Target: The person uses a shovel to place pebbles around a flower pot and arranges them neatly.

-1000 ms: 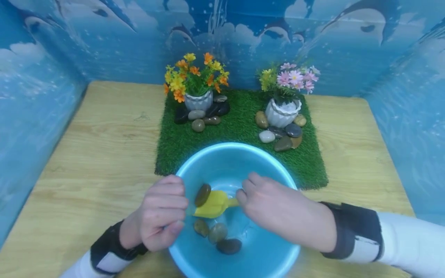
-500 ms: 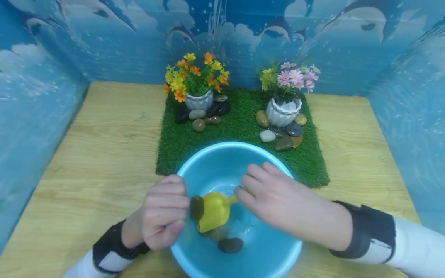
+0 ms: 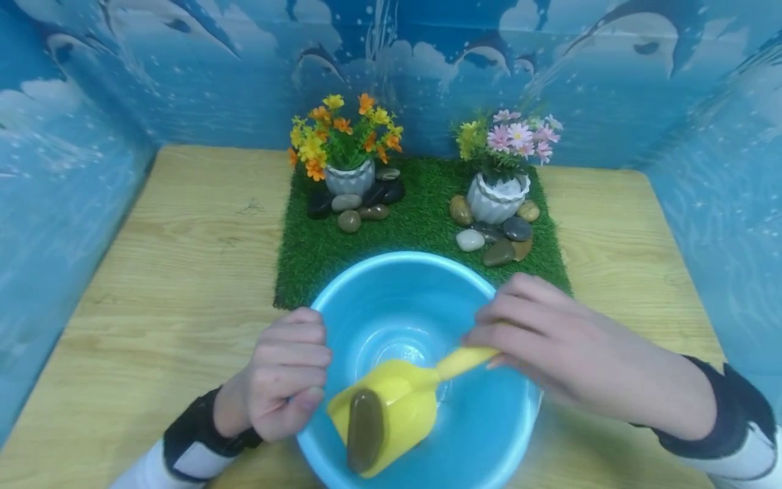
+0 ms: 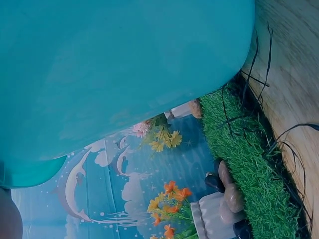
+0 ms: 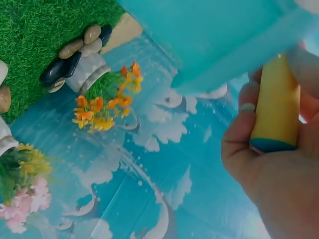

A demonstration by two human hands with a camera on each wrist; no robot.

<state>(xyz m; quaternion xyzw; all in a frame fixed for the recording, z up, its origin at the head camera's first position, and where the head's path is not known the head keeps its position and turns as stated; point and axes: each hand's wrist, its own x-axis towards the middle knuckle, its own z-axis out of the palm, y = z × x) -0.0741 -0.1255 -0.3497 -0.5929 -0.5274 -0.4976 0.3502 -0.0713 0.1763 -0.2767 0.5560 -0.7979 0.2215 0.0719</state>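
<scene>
My right hand (image 3: 550,339) grips the yellow handle of a toy shovel (image 3: 421,401), held over the blue basin (image 3: 421,257). On its scoop lies one brown oblong stone (image 3: 365,431). The scoop hides most of the basin's floor beneath it, and the stones seen there earlier are out of sight. At the basin's left side my left hand (image 3: 287,373) holds the rim with curled fingers. In the right wrist view, fingers and thumb wrap the shovel's handle (image 5: 276,104); in the left wrist view the basin's outer wall (image 4: 114,64) fills much of the frame.
Behind the basin lies a green turf mat (image 3: 421,217). It bears a pot of orange and yellow flowers (image 3: 345,142) and a pot of pink flowers (image 3: 513,142), each with several stones around it. Dolphin-printed walls (image 3: 415,88) enclose the wooden table (image 3: 195,272).
My right hand has lifted the shovel and drawn it to the right and nearer, with the brown stone now on the scoop. The left hand stays on the rim.
</scene>
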